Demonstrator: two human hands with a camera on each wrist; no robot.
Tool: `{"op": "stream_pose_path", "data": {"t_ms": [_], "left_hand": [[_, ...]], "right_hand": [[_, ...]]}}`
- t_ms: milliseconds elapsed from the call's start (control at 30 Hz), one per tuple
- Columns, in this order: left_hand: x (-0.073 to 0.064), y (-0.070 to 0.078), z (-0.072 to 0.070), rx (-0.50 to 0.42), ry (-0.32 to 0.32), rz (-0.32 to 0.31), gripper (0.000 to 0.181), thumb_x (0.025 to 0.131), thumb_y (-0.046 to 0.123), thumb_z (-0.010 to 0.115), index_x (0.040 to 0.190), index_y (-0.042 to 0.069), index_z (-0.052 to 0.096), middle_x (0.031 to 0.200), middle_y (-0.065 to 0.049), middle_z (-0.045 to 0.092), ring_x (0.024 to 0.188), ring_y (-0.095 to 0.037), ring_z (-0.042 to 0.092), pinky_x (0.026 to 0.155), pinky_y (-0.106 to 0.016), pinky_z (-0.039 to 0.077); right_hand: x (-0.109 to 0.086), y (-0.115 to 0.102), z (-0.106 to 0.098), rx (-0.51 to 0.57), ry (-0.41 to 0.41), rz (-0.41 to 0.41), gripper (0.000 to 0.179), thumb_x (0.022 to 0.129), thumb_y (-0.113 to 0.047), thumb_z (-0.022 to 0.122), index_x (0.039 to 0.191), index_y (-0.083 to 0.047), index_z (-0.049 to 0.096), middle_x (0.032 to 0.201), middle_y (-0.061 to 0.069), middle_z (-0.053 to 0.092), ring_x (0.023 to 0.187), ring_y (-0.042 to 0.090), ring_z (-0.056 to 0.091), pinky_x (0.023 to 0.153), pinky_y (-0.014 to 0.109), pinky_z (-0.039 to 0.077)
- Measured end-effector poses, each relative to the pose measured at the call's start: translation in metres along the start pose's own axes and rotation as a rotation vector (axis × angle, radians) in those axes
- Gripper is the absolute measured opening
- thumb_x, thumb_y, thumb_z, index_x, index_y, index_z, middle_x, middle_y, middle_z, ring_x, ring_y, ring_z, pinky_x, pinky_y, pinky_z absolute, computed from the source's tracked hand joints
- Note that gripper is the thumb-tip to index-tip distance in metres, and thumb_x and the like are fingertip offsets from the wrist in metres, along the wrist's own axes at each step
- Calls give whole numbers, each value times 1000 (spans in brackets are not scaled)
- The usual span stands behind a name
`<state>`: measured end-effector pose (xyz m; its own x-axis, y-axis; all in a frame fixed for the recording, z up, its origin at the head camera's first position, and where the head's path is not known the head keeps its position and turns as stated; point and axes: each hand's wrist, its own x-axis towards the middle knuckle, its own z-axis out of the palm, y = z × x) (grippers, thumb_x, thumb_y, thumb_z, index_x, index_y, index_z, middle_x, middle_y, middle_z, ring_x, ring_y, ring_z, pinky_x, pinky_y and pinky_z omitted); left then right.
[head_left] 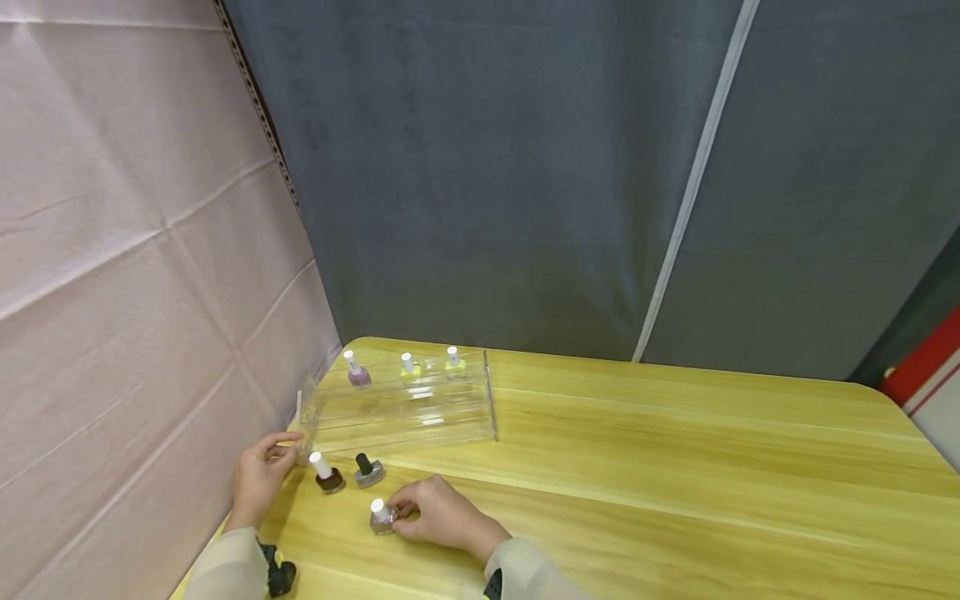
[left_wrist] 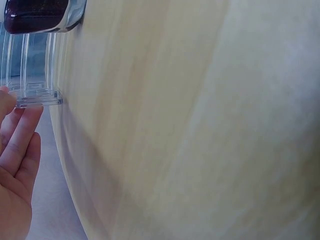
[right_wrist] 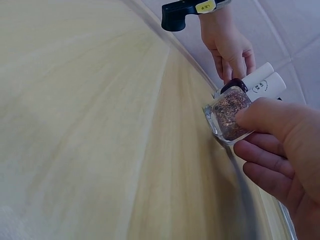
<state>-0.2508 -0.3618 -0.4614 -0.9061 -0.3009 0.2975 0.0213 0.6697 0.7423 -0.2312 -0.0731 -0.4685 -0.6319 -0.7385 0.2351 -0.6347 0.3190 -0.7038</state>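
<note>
Pinkish glitter fills the white-capped glitter bottle [head_left: 382, 522] near the left of the yellow wood-grain table [head_left: 675, 483], where the right hand [head_left: 446, 515] pinches it between thumb and fingers; whether its base touches the wood cannot be told. Slightly farther, a dark bottle [head_left: 328, 481] with a white cap and a grey bottle [head_left: 369, 476] with a black cap stand side by side, apart. To their left, the left hand [head_left: 261, 479] has its fingers fairly straight, tips touching the left end of a clear stepped rack [head_left: 397, 421]. On the rack's far tier stand a purple bottle [head_left: 359, 377] at left and two yellow bottles [head_left: 455, 367] farther right. A dark grey curtain [head_left: 510, 167] hangs beyond.
</note>
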Motion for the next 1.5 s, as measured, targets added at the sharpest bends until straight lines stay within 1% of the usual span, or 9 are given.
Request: {"op": "stream_pose_path", "data": {"t_ms": [167,333,567,633,800,967,1100,1267,1500], "left_hand": [[1,-1,1,2,-1,-1,18,87,4,64,104,0,68,79,-17,68,63,-19,65,43,-24,42],[2,-2,0,3,0,10,18,87,4,64,104,-1,67,78,-17,68,62,-18,65,45,-22,42],[1,-3,2,8,25,44,17,85,0,65,102,0,68,76,-17,68,58,-18,64,43,-21,43],[1,-3,2,7,29,49,17,85,0,65,102,0,68,75,-17,68,57,-18,64,42,-21,41],[0,-2,1,16,22,37,17,86,2,65,102,0,68,75,-16,68,57,-19,64,40,-23,39],[0,-2,1,30,17,16,17,86,2,65,103,2,68,77,-15,68,61,-22,65,40,-26,40],[1,-2,1,27,18,20,17,86,2,64,102,1,68,76,-15,68,61,-23,65,40,-26,41],[1,-3,1,21,15,26,16,86,2,64,102,0,68,76,-16,68,61,-22,65,41,-24,42],[1,-2,1,8,13,27,17,86,2,65,102,-1,67,77,-18,68,61,-22,65,44,-22,44]], "right_hand": [[-1,0,-2,-25,14,-19,23,81,-4,69,103,-5,69,95,-4,69,79,-7,58,69,7,45],[-2,-1,-9,-33,18,-19,24,82,-6,68,106,-6,69,96,-6,69,80,-7,58,71,8,44],[-2,1,-20,-70,45,-42,23,83,-6,66,105,-6,69,93,-7,69,81,-6,58,72,10,46],[-2,2,-24,-66,45,-32,23,83,-6,66,105,-6,69,93,-7,69,82,-5,59,72,11,46],[-2,5,-34,-73,40,4,25,82,-7,67,107,-7,69,95,-6,69,83,-3,60,74,13,47],[-1,7,-44,-107,53,12,26,82,-8,66,108,-7,69,96,-5,69,84,0,61,74,15,48],[-1,9,-49,-111,57,16,26,82,-9,66,108,-7,69,97,-5,68,85,2,62,74,16,49],[2,12,-55,-124,58,16,25,82,-9,65,107,-8,69,98,-5,68,86,2,61,74,16,48],[10,12,-67,-162,79,-24,23,81,-7,64,104,-10,70,96,-6,68,85,5,63,75,21,50]]}}
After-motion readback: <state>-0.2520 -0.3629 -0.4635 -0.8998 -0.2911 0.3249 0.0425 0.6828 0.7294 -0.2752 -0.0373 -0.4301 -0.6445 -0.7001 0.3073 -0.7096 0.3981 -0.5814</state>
